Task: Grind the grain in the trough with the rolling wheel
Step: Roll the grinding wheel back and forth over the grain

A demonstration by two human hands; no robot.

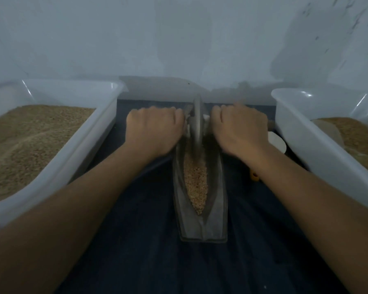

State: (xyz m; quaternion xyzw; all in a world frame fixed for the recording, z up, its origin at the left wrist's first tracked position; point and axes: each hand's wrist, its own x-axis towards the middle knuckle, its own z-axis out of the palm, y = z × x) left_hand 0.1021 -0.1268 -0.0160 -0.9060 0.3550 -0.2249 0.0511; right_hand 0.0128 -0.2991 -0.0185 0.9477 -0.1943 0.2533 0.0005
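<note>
Metal wheel (197,122) between fisted hands (197,129)

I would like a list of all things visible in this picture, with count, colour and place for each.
trough: one, grey metal, centre, on the dark cloth
grain: one heap, tan, inside the trough
rolling wheel: one, grey, upright at the far end of the trough
left bin: one, white, holds tan grain
right bin: one, white, holds tan grain
dark cloth: one, navy, under everything
yellow item: one, small, beside the right forearm
left hand: grips the wheel's handle
right hand: grips the wheel's handle on the other side
</note>
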